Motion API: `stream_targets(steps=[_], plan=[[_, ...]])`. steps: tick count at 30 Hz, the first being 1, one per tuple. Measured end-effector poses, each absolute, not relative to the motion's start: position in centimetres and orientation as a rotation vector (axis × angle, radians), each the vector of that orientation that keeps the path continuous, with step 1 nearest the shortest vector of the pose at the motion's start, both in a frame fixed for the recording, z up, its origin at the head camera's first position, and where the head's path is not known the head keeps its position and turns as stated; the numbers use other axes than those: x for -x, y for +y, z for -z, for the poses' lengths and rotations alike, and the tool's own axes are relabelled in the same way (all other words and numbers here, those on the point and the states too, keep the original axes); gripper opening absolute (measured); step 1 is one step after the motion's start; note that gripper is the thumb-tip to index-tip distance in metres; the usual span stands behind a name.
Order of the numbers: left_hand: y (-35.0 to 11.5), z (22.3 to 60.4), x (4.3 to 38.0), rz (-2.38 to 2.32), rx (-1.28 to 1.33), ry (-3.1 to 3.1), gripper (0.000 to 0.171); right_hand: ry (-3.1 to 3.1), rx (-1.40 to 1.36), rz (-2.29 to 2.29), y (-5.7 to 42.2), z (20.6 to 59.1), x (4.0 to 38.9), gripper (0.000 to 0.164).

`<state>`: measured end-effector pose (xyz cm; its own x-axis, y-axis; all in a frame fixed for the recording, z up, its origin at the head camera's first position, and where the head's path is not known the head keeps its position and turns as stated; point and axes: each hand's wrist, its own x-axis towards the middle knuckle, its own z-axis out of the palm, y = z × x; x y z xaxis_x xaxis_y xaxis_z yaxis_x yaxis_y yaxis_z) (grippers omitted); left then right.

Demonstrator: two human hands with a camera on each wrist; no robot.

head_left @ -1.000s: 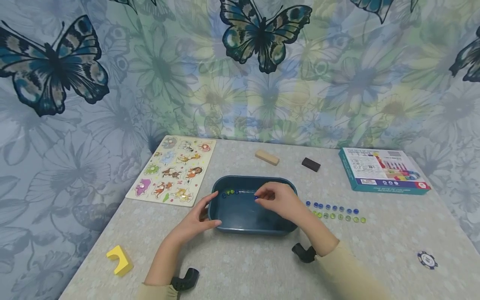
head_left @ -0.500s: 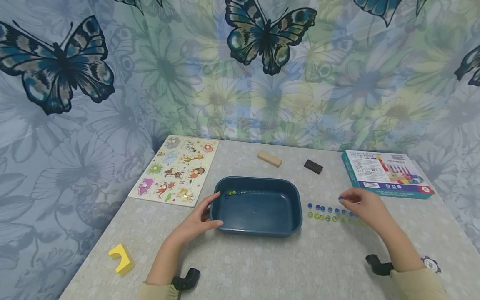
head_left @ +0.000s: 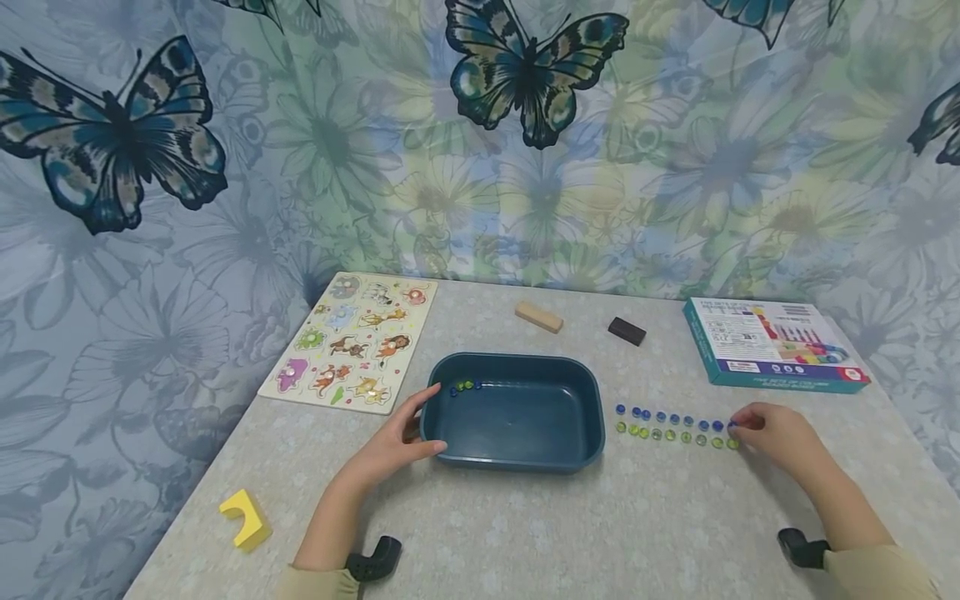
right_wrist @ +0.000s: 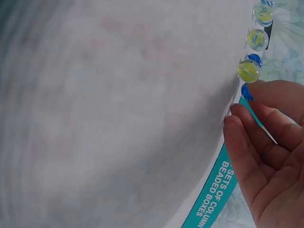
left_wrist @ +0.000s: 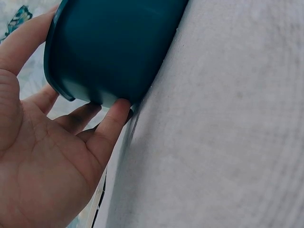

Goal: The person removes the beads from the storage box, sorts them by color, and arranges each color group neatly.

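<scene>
In the head view my left hand (head_left: 397, 437) holds the left end of a dark teal plastic basin (head_left: 517, 462). The left wrist view has its fingers and thumb against the outer wall of the basin (left_wrist: 114, 52). Inside the basin lie several blue and green marbles (head_left: 468, 386) near the far left wall. My right hand (head_left: 780, 437) pinches a blue marble (right_wrist: 247, 91) at the right end of a row of blue marbles (head_left: 675, 419). Closer to me runs a parallel row of yellow-green marbles (head_left: 671, 435); the right wrist view has one yellow-green marble (right_wrist: 248, 71) close by the fingertips.
An animal puzzle board (head_left: 348, 342) lies back left. Behind the basin are a light wooden block (head_left: 538, 317) and a dark block (head_left: 627, 331). A teal-edged game box (head_left: 776, 344) sits back right, and a yellow arch block (head_left: 246, 520) front left.
My right hand has moved from over the basin, rightward past the rows, and lowered a blue marble to the right end of the blue row. My left hand stays at the basin.
</scene>
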<state>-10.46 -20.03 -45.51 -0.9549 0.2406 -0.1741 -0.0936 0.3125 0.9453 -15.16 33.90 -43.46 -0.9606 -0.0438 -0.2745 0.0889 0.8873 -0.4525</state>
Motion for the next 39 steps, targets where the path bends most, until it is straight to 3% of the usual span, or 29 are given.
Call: stream_targets(steps=[13, 21, 32, 39], plan=[[-20.2, 45.7, 10.5, -1.681, -0.18, 2.303, 0.079, 2.757, -0.047, 0.619, 33.7, 43.5, 15.6, 0.028], [-20.2, 45.6, 10.6, -1.693, -0.172, 2.284, 0.079, 2.686, -0.017, 0.637, 33.3, 42.2, 15.9, 0.049], [-20.2, 45.6, 10.8, -1.682, -0.197, 2.298, 0.078, 2.708, 0.062, 0.609, 31.3, 39.3, 16.1, 0.06], [-20.1, 45.7, 10.6, -1.681, -0.17, 2.294, 0.081, 2.914, 0.227, 0.806, 25.5, 38.5, 15.5, 0.042]])
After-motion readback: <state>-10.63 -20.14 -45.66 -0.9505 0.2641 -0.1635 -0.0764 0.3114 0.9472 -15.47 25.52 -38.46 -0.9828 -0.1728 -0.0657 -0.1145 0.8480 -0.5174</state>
